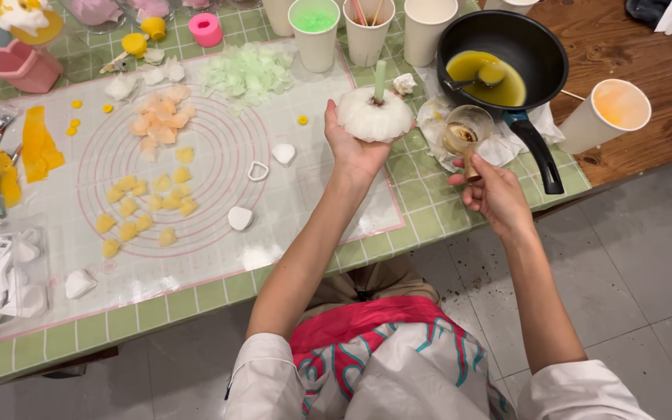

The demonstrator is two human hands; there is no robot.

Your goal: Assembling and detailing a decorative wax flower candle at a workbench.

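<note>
Your left hand (pixel 354 148) grips the white petalled wax flower (pixel 374 115), green stem upright; your right hand (pixel 494 190), just beside, pinches a small glass ladle (pixel 465 131).

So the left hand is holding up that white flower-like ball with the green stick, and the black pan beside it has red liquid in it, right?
Not quite. The head view shows the liquid in the black pan is yellow, not red. The rest holds: the left hand holds up the white flower-like ball with the green stick.

left hand (pixel 349 148) cradling white wax flower (pixel 375 115), right hand (pixel 494 193) holding small ladle (pixel 466 134)
</note>
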